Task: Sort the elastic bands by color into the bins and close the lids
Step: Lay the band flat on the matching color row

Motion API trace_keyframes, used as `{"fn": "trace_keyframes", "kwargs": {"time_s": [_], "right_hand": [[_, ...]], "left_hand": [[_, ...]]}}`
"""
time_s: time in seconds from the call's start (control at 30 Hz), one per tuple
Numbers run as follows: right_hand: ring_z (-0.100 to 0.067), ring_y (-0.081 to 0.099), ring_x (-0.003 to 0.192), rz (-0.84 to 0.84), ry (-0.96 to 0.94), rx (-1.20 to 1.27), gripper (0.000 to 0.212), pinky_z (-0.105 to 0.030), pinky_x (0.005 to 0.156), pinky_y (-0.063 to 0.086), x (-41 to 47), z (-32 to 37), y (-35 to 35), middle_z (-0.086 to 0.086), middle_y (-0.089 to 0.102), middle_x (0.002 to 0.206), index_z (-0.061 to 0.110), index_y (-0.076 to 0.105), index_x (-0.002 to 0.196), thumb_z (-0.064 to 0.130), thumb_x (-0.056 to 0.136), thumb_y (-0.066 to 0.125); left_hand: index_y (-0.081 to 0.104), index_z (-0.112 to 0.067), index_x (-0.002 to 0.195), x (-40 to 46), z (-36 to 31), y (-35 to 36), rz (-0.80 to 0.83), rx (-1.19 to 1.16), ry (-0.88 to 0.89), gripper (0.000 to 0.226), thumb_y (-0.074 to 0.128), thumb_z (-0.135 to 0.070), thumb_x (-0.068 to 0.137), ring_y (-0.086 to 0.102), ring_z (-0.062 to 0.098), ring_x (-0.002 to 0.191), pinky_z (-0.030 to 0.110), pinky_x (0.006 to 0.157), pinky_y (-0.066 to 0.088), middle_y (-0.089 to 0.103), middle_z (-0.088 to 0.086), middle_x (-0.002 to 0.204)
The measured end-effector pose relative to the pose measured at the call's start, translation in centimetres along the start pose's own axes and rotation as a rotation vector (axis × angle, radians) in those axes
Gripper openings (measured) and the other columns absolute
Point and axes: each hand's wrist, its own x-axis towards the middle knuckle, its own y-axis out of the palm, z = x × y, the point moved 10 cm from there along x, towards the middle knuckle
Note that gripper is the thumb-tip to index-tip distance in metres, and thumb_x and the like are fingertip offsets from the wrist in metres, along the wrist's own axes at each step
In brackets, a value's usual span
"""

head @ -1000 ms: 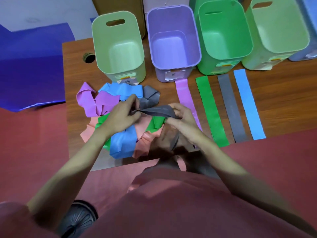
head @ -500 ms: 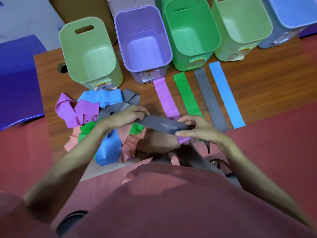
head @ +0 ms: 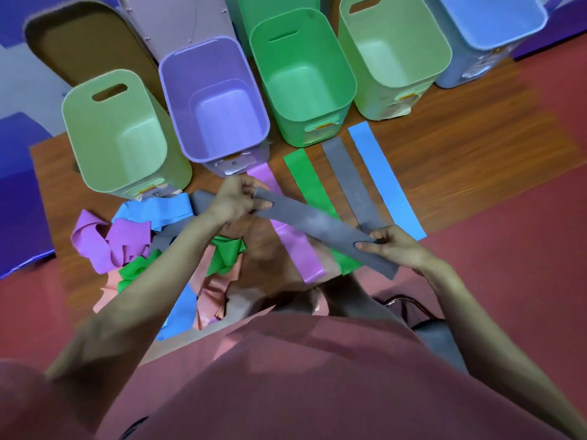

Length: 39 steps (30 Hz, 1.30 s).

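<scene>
I hold a grey elastic band stretched flat above the table. My left hand pinches its far end and my right hand pinches its near end. Under it lie flat bands side by side: purple, green, grey and blue. A tangled pile of bands in purple, blue, green, pink and grey lies at the left. Open bins stand in a row behind: light green, purple, green, pale green and blue.
A brown lid and a pale lid lean behind the bins. The wooden table ends just right of the blue band. Red floor lies around it, and blue sheets lie at the left.
The grey band came out of the pile and my hands drew apart, pulling it straight. It now hangs over the laid-out purple and green bands, with my right hand moved right.
</scene>
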Motion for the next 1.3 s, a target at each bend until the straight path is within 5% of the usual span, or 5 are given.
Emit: {"fn": "trace_keyframes", "kwargs": {"time_s": [0.17,0.33,0.47,0.93,1.3], "right_hand": [[0.003,0.037,0.044,-0.057,0.018,0.026,0.034,-0.013,0.048,0.030,-0.1,-2.5,-3.4,0.003,0.043,0.059,0.011,0.045,0.060,0.004,0.089,0.060],[0.003,0.041,0.040,-0.110,0.019,0.065,0.032,-0.011,0.045,0.031,0.1,-3.8,-5.0,0.019,0.052,0.043,0.005,0.049,0.060,0.002,0.090,0.058],[-0.001,0.043,0.036,-0.293,0.064,0.097,0.032,-0.022,0.046,0.035,1.5,-5.9,-6.2,0.006,0.052,0.044,0.009,0.052,0.058,0.010,0.086,0.066],[0.004,0.055,0.040,-0.336,0.212,0.105,0.022,-0.011,0.040,0.038,3.1,-9.2,-4.8,-0.011,0.062,0.068,0.016,0.055,0.067,0.010,0.086,0.066],[-0.028,0.064,0.079,-0.315,0.255,-0.021,0.020,-0.025,0.062,0.038,3.3,-9.5,-4.5,-0.015,0.067,0.078,-0.003,0.067,0.081,0.017,0.084,0.067]], "left_hand": [[0.061,-0.006,0.079,2.4,-1.8,1.3,-0.086,-0.052,-0.018,0.027,0.063,0.021,0.074,0.060,-0.007,0.052,0.009,0.058,0.050,0.063,-0.015,0.053],[0.068,0.000,0.088,3.9,-7.3,1.2,-0.390,0.247,0.233,0.020,0.065,0.011,0.071,0.057,0.009,0.069,0.016,0.066,0.045,0.064,0.004,0.080],[0.068,-0.007,0.089,5.4,-11.2,3.8,-0.481,0.438,0.409,0.019,0.061,-0.001,0.072,0.062,0.026,0.086,0.033,0.076,0.048,0.068,0.009,0.090],[0.067,-0.012,0.102,11.5,-11.7,10.7,-0.524,0.638,0.333,0.025,0.048,-0.013,0.086,0.058,0.035,0.096,0.041,0.074,0.045,0.065,0.012,0.102],[0.067,-0.008,0.098,13.5,-9.3,11.6,-0.574,0.616,0.252,0.023,0.048,-0.012,0.086,0.059,0.034,0.094,0.040,0.069,0.046,0.065,0.012,0.104]]}}
